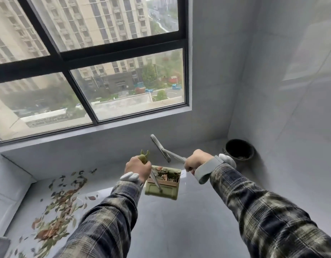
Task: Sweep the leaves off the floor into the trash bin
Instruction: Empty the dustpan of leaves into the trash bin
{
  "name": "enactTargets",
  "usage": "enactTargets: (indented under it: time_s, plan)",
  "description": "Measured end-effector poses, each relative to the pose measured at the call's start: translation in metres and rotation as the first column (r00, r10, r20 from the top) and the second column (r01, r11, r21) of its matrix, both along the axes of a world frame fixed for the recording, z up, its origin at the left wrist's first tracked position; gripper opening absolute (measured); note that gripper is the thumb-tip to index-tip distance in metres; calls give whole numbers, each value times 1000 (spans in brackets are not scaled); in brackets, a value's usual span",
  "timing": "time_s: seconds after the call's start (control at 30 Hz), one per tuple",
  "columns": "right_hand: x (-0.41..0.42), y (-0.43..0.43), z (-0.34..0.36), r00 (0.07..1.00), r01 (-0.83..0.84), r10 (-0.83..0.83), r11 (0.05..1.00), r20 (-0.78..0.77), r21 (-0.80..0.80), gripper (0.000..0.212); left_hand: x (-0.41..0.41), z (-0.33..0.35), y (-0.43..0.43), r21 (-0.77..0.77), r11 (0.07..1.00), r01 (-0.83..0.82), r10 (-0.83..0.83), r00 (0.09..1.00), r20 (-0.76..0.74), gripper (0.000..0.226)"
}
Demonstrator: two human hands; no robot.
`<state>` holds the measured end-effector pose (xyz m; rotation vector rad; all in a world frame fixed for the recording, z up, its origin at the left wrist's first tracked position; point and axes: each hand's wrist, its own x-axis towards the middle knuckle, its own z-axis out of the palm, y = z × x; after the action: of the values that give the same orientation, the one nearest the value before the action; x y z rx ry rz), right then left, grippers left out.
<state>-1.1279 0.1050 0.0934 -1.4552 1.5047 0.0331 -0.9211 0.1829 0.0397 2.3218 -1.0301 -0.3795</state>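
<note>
My left hand [137,169] grips the green top of a dustpan handle [143,158]. Below it hangs the pale green dustpan [161,190], lifted off the floor and holding several dry leaves. My right hand [197,161] grips the grey broom handle [176,155], with the grey broom head [160,148] pointing up and left, off the floor. A black round trash bin [239,149] stands in the far right corner, to the right of both hands. Several brown and green leaves [58,207] lie scattered on the grey floor at the left.
A large black-framed window [62,58] fills the wall ahead, with a grey ledge [105,131] under it. A grey tiled wall [291,108] closes the right side. A low white step [10,187] runs along the left. Bare grey floor [179,229] lies between my arms.
</note>
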Motion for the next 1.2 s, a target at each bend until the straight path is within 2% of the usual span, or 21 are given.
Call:
enactTargets:
  time_s: [0.07,0.2,0.33,0.5,0.83,1.2]
  plan:
    - [-27,-13,0,998,49,-50,998,-37,-27,10,-20,-1,-24,-9,999,48,-48,999,2,18]
    - [-66,-37,4,989,144,-145,989,-9,-37,8,-53,1,-68,-17,989,145,-145,989,20,23]
    - [-96,-59,7,982,190,-191,980,-15,-52,10,-73,1,-115,-4,970,244,-243,970,25,10]
    - [-109,-91,5,955,295,-295,952,12,-77,7,-85,2,-172,-17,937,348,-348,937,16,13]
    - [-124,-163,19,894,439,-446,892,-47,-105,11,-106,17,-283,-25,864,503,-502,864,19,13]
    - [-181,-206,17,836,540,-545,837,-65,-86,14,-152,26,-355,-24,790,613,-610,789,77,19]
